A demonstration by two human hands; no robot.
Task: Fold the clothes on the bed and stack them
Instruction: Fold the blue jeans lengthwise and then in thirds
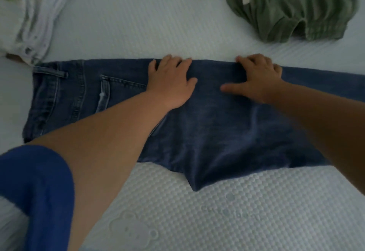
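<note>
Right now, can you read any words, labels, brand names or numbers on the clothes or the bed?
None can be read.
The jeans: no patch or tag lettering shows.
The mattress cover: a faint embossed mark near the front edge, too blurred to read.
The white garment and green garment: no print visible.

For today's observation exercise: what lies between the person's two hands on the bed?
Head view: only jeans lie between the left hand and right hand.
</note>
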